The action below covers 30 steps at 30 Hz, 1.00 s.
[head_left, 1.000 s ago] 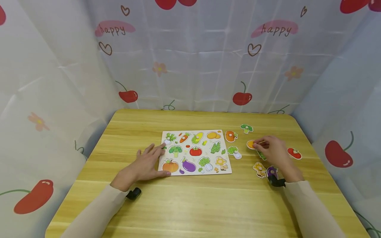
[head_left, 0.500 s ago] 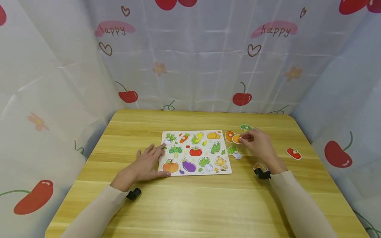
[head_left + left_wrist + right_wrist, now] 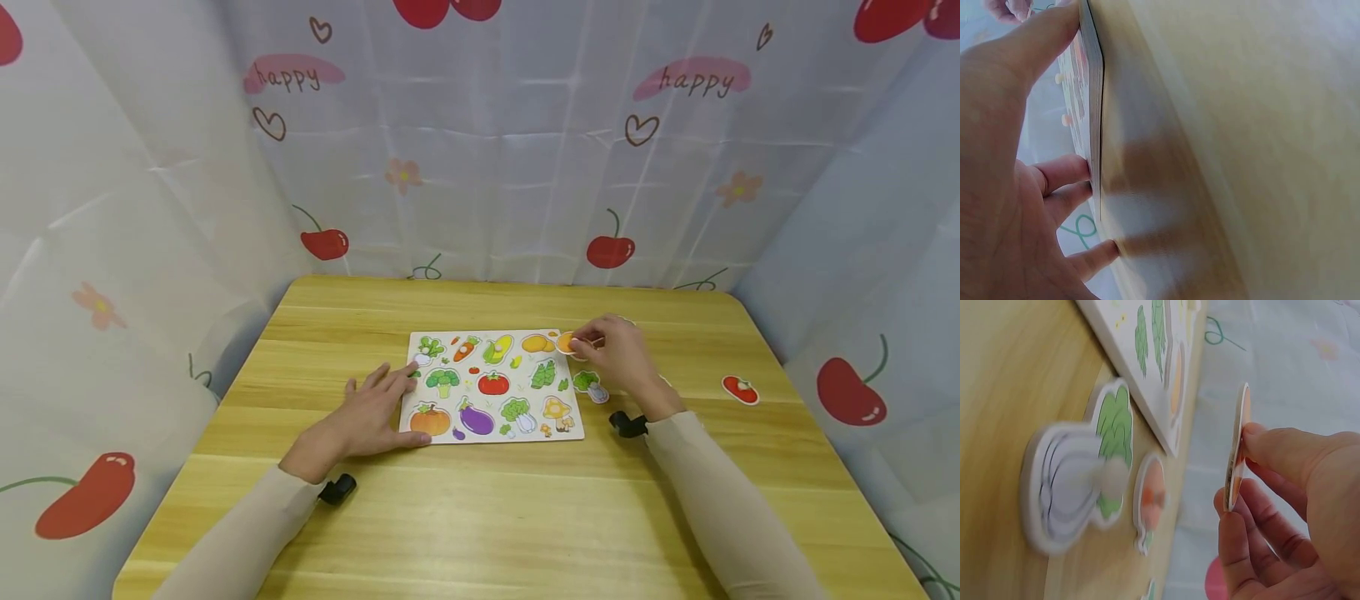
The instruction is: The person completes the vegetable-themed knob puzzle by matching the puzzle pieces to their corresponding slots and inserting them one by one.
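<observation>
A vegetable puzzle board lies on the table. My left hand rests at its left side with spread fingers, the fingertips on the edge and the thumb at the near corner; the left wrist view shows the thumb along the board's rim. My right hand pinches an orange vegetable puzzle piece by the board's far right corner. In the right wrist view that piece stands edge-on, raised above the table, thumb on its printed face and fingers at its lower edge.
Right of the board lies a bok choy piece with a knob. An orange pumpkin piece lies beyond it in the right wrist view. A tomato piece lies farther right. My right hand and forearm cover other pieces. A printed curtain stands behind the table.
My right hand has carried the orange piece leftward from the loose pieces, past the pumpkin piece, to the board's far right corner. My left hand has stayed in place.
</observation>
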Tool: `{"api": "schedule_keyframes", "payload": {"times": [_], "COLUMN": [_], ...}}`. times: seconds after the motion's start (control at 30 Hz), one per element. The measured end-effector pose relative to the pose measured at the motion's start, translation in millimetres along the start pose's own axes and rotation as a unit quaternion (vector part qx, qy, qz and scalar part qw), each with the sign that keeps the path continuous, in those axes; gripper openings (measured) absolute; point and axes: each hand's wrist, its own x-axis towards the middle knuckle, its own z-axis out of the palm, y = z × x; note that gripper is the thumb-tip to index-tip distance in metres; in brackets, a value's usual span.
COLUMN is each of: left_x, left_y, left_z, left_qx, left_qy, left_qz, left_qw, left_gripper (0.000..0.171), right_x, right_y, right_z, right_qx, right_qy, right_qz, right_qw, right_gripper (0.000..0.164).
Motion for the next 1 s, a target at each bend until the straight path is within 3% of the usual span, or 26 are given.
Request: {"api": "schedule_keyframes", "payload": {"times": [0.4, 1.0], "left_x": [-1.1, -0.8], "left_y": [-0.3, -0.4], "left_z": [0.0, 0.3], "left_qx": [-0.004, 0.003], "left_qy": [-0.001, -0.002], "left_qz": [0.001, 0.003], "left_qw": [1.0, 1.0], "left_gripper": [0.106, 0.108], "right_x": [26, 43], "right_y": [-10, -24], "right_z": [30, 53], "right_qx": [0.022, 0.018], "right_qy": [-0.033, -0.075], "right_qz": [0.007, 0.056], "right_qw": [0.999, 0.995], "right_gripper": [0.018, 0.016]}}
